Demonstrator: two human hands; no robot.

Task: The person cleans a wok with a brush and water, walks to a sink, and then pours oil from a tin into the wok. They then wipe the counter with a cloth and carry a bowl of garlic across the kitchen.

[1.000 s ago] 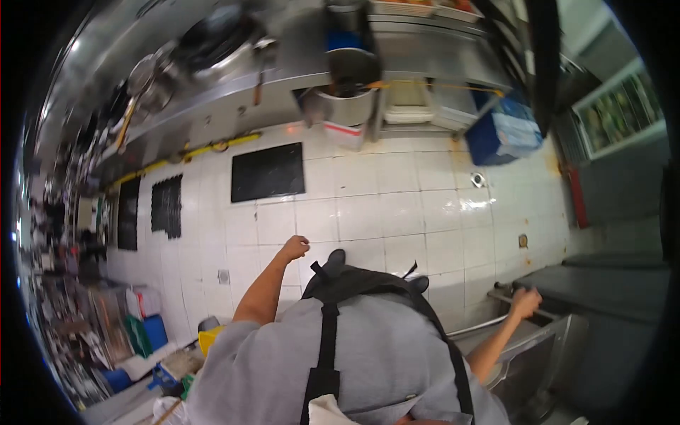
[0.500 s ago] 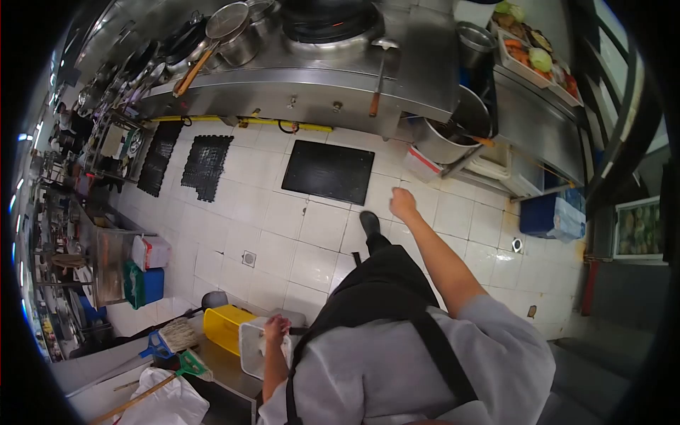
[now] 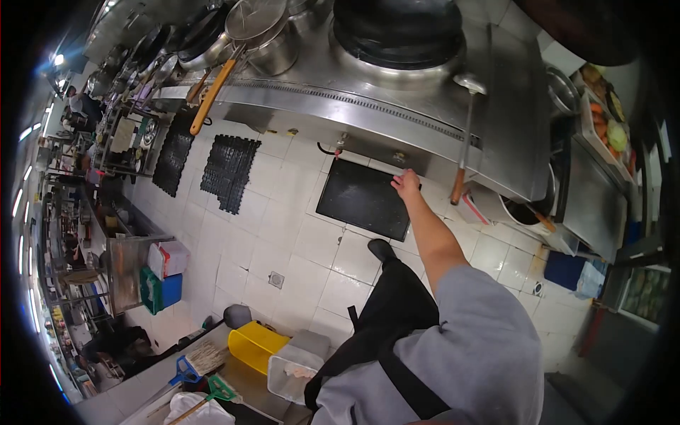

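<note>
Change: since half a second ago the right hand (image 3: pixel 407 185) has swung up to the stove front, and the left hand has left view.
Ladle: a long steel ladle (image 3: pixel 464 134) with a wooden grip hangs over the stove edge, just beside the hand.
Around: a black mat (image 3: pixel 361 200) lies on the floor below; a wok (image 3: pixel 398 28) sits above.
Hand: arm outstretched, fingers loosely curled, holding nothing.
</note>
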